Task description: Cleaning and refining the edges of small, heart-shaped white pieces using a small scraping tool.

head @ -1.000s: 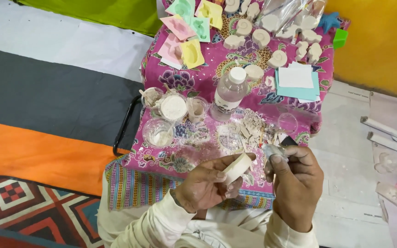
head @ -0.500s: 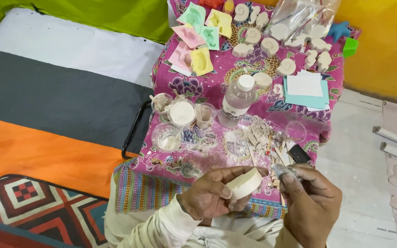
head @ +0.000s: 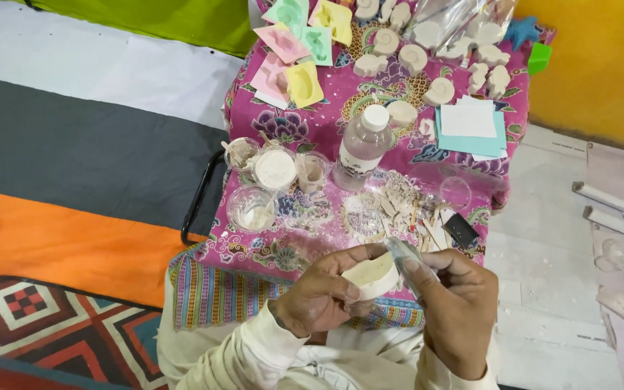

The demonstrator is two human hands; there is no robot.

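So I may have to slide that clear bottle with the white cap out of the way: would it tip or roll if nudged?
The bottle stands upright, tall and narrow, on a patterned cloth, so a push near the cap would probably tip it. It looks largely full, so likely fairly heavy and steadier if pushed low. Its round body would probably roll once down.

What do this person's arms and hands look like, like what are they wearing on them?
Both arms are covered by long, loose sleeves of cream or off-white cloth, creased at the elbows and ending at the wrists. The left hand and right hand are bare: no gloves, and no rings, watch or bracelet that can be seen from the head view. No markings show on the sleeves.
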